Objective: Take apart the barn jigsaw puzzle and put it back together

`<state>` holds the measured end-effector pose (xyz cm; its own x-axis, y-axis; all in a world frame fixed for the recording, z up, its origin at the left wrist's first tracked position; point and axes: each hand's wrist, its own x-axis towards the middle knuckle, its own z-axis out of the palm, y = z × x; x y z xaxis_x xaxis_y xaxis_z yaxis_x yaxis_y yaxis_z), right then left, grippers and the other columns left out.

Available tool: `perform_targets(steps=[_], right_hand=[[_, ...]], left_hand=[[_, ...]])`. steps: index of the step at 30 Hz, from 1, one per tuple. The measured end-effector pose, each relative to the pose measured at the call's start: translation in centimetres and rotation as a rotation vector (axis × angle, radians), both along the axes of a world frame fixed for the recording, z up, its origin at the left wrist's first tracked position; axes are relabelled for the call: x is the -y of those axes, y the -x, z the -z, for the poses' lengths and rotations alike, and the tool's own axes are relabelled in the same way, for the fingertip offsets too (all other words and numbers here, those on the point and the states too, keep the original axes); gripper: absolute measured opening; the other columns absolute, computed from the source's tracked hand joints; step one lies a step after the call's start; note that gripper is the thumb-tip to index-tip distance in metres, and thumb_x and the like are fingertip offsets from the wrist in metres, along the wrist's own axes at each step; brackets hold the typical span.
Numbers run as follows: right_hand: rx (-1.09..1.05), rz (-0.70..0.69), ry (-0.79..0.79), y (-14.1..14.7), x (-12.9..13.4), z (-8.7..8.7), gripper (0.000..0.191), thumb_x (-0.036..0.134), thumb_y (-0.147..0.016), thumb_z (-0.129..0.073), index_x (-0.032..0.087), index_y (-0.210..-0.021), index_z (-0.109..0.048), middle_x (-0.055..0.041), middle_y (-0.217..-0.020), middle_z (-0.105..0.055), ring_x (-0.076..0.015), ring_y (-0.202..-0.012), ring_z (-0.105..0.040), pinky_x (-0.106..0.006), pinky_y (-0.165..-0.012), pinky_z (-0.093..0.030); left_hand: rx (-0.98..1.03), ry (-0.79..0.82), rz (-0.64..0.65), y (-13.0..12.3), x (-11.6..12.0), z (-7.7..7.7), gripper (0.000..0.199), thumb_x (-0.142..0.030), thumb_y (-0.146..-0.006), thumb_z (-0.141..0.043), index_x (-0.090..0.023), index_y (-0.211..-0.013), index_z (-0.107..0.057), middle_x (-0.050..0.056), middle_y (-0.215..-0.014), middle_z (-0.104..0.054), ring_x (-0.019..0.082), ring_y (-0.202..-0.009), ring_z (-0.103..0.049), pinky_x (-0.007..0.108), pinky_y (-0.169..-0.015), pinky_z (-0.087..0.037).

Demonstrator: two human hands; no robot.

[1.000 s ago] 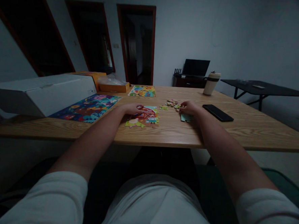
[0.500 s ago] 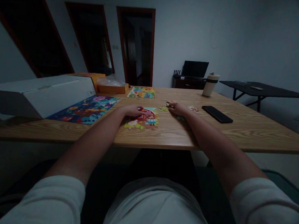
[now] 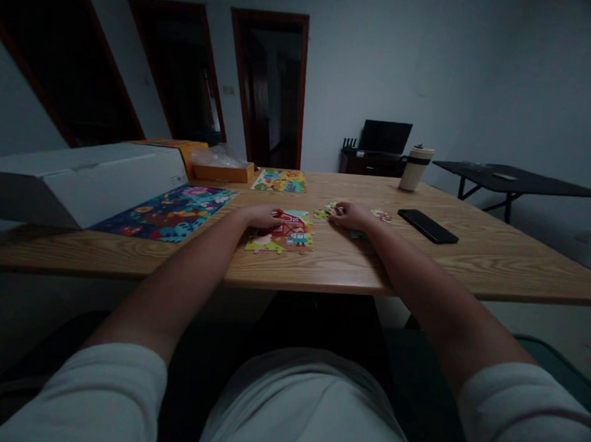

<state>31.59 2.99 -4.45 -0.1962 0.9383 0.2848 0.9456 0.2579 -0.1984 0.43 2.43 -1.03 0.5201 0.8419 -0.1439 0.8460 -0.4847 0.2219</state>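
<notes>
A partly joined jigsaw puzzle (image 3: 295, 233) with a red barn and a small figure lies flat near the table's front edge. My left hand (image 3: 263, 216) rests on its left side, fingers stretched over the barn. To the right, my right hand (image 3: 353, 216) bends over a cluster of loose puzzle pieces (image 3: 320, 214), its fingertips pinched together on a puzzle piece that they largely cover. More loose pieces (image 3: 382, 215) lie just beyond that wrist, and a greenish one shows partly beneath the hand.
On the left, a dark blue puzzle picture (image 3: 170, 213) lies beside a white box (image 3: 112, 180). An orange tray (image 3: 223, 172) holds clear plastic, near a yellow puzzle picture (image 3: 280, 181). A black phone (image 3: 428, 226) and a cream tumbler (image 3: 415, 169) stand to the right.
My right hand has shifted slightly left and toward me among the loose pieces. My left hand stays on the barn puzzle. The view has tilted very slightly.
</notes>
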Motion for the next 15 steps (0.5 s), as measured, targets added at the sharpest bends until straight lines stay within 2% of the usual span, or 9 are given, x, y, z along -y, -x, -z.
perform_targets(steps=[3,7,10,13,15], right_hand=[[-0.006,-0.002,-0.015,0.1,-0.2,0.3,0.047,0.056,-0.082,-0.063,0.022,-0.114,-0.068,-0.0104,-0.100,-0.074,-0.0239,-0.083,-0.065,-0.029,-0.072,-0.045],[-0.038,-0.052,-0.066,-0.3,0.1,0.2,0.040,0.053,-0.084,-0.062,0.024,-0.111,-0.072,-0.0083,-0.095,-0.074,-0.0230,-0.080,-0.065,-0.029,-0.070,-0.044],[-0.139,-0.097,-0.076,-0.3,0.8,-0.4,0.038,0.051,-0.087,-0.060,0.023,-0.109,-0.073,-0.0069,-0.090,-0.074,-0.0210,-0.075,-0.065,-0.028,-0.066,-0.043],[-0.244,-0.158,-0.161,0.8,1.9,-1.3,0.035,0.046,-0.086,-0.062,0.021,-0.108,-0.073,-0.0070,-0.099,-0.074,-0.0200,-0.080,-0.065,-0.028,-0.069,-0.044],[-0.291,-0.256,-0.225,2.2,3.0,-1.9,0.034,0.045,-0.086,-0.062,0.020,-0.106,-0.073,-0.0075,-0.103,-0.073,-0.0199,-0.085,-0.065,-0.028,-0.073,-0.046]], left_hand=[[-0.006,0.064,-0.009,-0.1,0.3,-0.3,0.061,-0.058,-0.088,-0.048,-0.019,-0.133,-0.058,0.013,-0.117,-0.069,0.024,-0.092,-0.064,0.031,-0.075,-0.048],[0.001,0.108,0.005,0.2,0.3,-0.6,0.073,-0.065,-0.082,-0.055,-0.022,-0.140,-0.053,0.012,-0.130,-0.063,0.027,-0.107,-0.061,0.031,-0.084,-0.047],[-0.004,0.089,0.013,0.4,0.0,-0.3,0.077,-0.068,-0.080,-0.055,-0.023,-0.142,-0.051,0.012,-0.137,-0.059,0.028,-0.117,-0.057,0.032,-0.091,-0.044],[-0.018,0.025,-0.004,0.2,-0.7,0.4,0.079,-0.075,-0.080,-0.050,-0.024,-0.141,-0.052,0.012,-0.140,-0.057,0.029,-0.119,-0.056,0.032,-0.093,-0.043],[-0.034,-0.020,-0.017,0.0,-1.3,0.9,0.079,-0.078,-0.081,-0.044,-0.024,-0.138,-0.055,0.012,-0.138,-0.058,0.029,-0.117,-0.057,0.034,-0.095,-0.042]])
